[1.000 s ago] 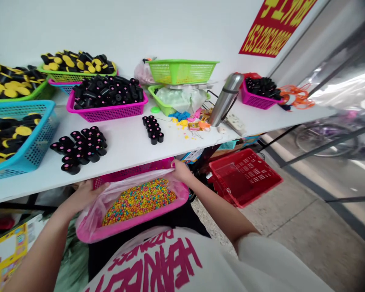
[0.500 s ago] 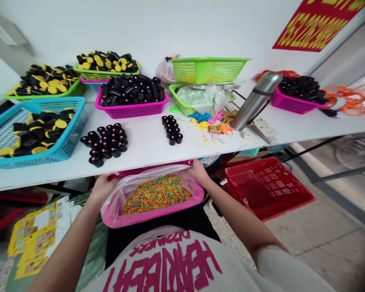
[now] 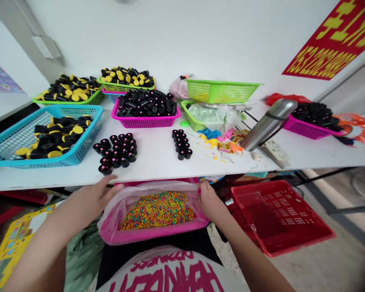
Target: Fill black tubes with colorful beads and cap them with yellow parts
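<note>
A pink basket [image 3: 152, 234] lined with clear plastic rests in my lap against the table's front edge. Small multicoloured beads [image 3: 159, 211] fill its lower part. My right hand [image 3: 209, 200] is closed on the basket's right rim. At the far left corner, my left hand [image 3: 99, 194] is open, thumb and fingers apart, with its fingertips by the table edge. Just beyond those fingertips stands a group of black cylinders [image 3: 118, 150] with pink dots on top. A smaller cluster of similar cylinders [image 3: 181, 144] stands in rows to the right.
A blue basket [image 3: 88, 138] and a magenta basket [image 3: 146, 121] hold black pieces. Green baskets [image 3: 225, 91] stand behind. A steel thermos [image 3: 269, 125] leans near a power strip [image 3: 276, 152]. On the floor at right sits a red crate [image 3: 282, 215].
My left hand has come off the basket's left rim and moved up to the table edge, its fingers opening. My right hand stays on the rim. The view has tilted upward.
</note>
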Demonstrator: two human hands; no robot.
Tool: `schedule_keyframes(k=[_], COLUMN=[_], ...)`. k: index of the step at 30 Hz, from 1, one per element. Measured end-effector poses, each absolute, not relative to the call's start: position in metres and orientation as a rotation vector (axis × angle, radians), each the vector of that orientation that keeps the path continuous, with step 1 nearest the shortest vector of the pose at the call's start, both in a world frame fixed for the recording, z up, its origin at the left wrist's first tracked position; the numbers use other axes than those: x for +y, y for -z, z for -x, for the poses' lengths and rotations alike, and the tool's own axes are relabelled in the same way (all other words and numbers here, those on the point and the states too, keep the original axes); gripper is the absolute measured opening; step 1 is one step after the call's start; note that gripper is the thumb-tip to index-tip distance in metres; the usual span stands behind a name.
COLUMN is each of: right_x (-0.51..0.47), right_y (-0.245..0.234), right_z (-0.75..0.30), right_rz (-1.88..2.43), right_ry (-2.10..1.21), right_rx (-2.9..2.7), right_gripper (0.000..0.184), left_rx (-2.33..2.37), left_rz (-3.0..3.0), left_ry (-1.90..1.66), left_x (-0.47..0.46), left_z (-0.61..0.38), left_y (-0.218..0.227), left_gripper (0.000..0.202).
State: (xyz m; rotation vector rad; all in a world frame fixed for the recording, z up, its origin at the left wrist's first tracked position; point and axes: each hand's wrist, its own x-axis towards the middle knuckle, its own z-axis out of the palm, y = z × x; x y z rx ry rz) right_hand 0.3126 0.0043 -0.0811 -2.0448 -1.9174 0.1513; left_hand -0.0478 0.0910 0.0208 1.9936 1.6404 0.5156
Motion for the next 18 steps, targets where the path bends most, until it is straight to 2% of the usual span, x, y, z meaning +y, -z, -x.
schedule_keyframes(k=[2,4,8,12,14,18], right_x=[0.000,0.002,0.013,0.016,0.014,0.015], right_y=[0.071,0.058,0.034,0.029,0.033,0.045], right_z=[-0.304,-0.293,-0.272,-0.262,-0.260,-0.258], right_rz=[2.114,2.158,2.098,2.013,2.046,2.140], right_ry=[-0.044,0.026,0.048,-0.118,-0.270,-0.450], right_rx=[-1.884,-1.827,-1.863,-2.084,-2.199,-2.414], right_gripper=[0.026,0.028,0.040,0.059,0.060,0.047], left_rx=[1.396,1.188,1.151,1.071,1.051,0.870], left_rz=[-2.106,-2.158,-2.242,-2.220,-2.166,-1.993], left_ry=[-0.447,-0.562,-0.772,-0.848,-0.877,-0.948], left_x=[0.109,0.133,0.171,0.179,0.178,0.161], left_z=[0.001,-0.056,-0.147,-0.174,-0.171,-0.134], left_y=[-0.032,-0.029,0.002,0.021,0.021,0.005], left_gripper=[0.041,0.040,0.061,0.049,0.047,0.064])
